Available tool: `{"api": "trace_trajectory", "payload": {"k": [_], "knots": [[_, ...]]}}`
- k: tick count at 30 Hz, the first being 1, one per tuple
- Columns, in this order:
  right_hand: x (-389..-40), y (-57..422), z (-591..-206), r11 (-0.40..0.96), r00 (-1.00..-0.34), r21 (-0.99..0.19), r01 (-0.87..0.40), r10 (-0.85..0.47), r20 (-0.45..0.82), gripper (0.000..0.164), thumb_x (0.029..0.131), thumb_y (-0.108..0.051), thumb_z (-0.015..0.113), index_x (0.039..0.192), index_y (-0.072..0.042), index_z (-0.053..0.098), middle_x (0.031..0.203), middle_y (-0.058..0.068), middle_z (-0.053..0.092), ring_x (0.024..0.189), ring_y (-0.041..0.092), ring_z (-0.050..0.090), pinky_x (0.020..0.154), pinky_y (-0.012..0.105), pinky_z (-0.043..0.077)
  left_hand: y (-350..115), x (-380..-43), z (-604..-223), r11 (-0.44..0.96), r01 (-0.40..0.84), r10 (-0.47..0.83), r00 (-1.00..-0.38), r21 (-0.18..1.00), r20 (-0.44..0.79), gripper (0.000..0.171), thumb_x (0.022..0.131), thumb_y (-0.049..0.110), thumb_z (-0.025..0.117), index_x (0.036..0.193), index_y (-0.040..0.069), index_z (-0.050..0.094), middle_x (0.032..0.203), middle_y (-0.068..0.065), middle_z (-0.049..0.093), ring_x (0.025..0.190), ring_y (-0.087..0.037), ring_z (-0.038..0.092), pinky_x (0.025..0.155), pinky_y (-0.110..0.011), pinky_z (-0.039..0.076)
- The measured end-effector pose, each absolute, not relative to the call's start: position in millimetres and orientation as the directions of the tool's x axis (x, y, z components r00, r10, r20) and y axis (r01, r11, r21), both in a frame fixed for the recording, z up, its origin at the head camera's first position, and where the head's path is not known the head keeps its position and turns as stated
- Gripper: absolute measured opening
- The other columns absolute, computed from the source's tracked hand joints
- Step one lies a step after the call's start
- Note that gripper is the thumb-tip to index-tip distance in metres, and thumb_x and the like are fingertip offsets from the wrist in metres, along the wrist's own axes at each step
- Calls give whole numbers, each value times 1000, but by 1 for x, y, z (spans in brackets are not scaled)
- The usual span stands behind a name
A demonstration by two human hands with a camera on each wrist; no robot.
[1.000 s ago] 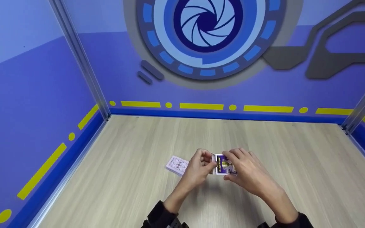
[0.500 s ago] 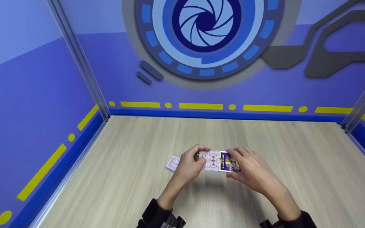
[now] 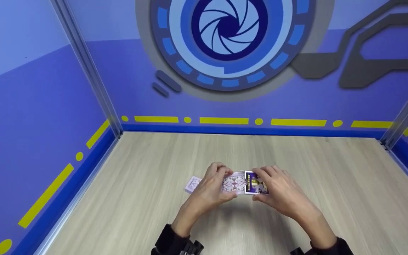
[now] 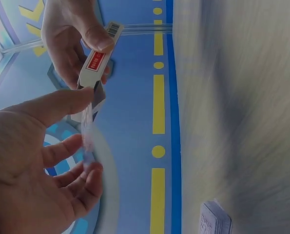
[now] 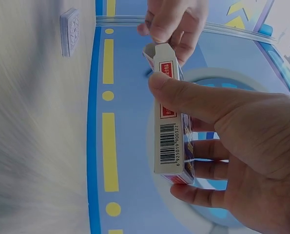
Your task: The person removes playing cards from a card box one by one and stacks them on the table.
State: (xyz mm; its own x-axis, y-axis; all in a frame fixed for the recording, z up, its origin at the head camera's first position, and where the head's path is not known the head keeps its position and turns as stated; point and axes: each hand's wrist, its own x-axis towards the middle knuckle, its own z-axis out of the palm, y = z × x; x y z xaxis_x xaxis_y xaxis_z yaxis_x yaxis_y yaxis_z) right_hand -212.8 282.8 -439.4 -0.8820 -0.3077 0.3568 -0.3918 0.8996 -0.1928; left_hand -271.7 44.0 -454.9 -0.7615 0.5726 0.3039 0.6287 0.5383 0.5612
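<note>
My right hand (image 3: 276, 187) grips a small card box (image 5: 169, 117) with a purple picture front, white sides and a barcode. The box is held above the table, its end flap (image 5: 149, 51) open toward the left hand. Pink-and-white patterned playing cards (image 3: 234, 183) stick out of that end. My left hand (image 3: 207, 186) holds these cards (image 4: 87, 131) along their edges, thumb on the near side, fingers on the far side. How much of the stack is inside the box is hidden.
Another stack of playing cards (image 3: 193, 183) lies on the wooden table (image 3: 147, 170), partly behind the left hand. Blue-violet panels (image 3: 126, 81) with yellow marks (image 3: 224, 120) enclose the table at the back and sides.
My left hand has moved left from the box, and the patterned cards now show between the hands. Its thumb has since shifted to the cards' near edge. The right hand has barely moved.
</note>
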Motion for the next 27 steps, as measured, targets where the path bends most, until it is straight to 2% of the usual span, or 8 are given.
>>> {"api": "trace_trajectory", "payload": {"k": [3,6,11,15,21,27], "knots": [[-213,280,-441,896,-880,-191,-401,-318,352,72,75,-33,94,134,-5,63,121,10,66,109,27,61,90,51,52,42,-272,-456,557,686,615,-720,467,323,60,81,25,90,130,7,60,132,-6,52,121,-19,52,105,-33,46],[-212,279,-442,891,-877,-192,-411,-329,349,72,75,-33,93,134,-5,63,121,10,66,110,28,61,91,52,52,43,-271,-458,572,726,652,-685,383,325,64,81,29,89,134,8,58,126,-4,56,115,-16,54,102,-31,47],[-212,280,-442,888,-876,-198,-415,-332,349,71,76,-32,93,134,-4,63,121,11,66,111,29,61,92,53,52,45,-269,-459,584,754,671,-657,301,343,71,83,36,87,141,12,55,125,-3,54,112,-14,54,99,-29,48],[-212,280,-441,886,-875,-200,-417,-333,351,70,76,-31,93,133,-4,63,121,11,66,110,29,61,91,53,52,45,-270,-459,592,757,667,-653,277,358,70,84,33,87,143,13,56,127,-5,53,115,-16,54,102,-29,47],[-213,281,-441,884,-880,-214,-416,-331,341,71,77,-30,93,135,-4,62,122,11,65,113,30,61,93,54,51,42,-273,-456,604,748,660,-663,276,354,66,84,18,85,143,10,57,137,-10,52,128,-22,51,111,-33,42],[-213,285,-438,892,-897,-233,-387,-306,320,72,77,-30,92,138,-5,61,125,13,65,114,31,61,95,55,50,33,-277,-453,624,738,634,-670,258,386,64,83,10,84,141,6,58,134,-12,54,127,-25,53,111,-36,43]]}}
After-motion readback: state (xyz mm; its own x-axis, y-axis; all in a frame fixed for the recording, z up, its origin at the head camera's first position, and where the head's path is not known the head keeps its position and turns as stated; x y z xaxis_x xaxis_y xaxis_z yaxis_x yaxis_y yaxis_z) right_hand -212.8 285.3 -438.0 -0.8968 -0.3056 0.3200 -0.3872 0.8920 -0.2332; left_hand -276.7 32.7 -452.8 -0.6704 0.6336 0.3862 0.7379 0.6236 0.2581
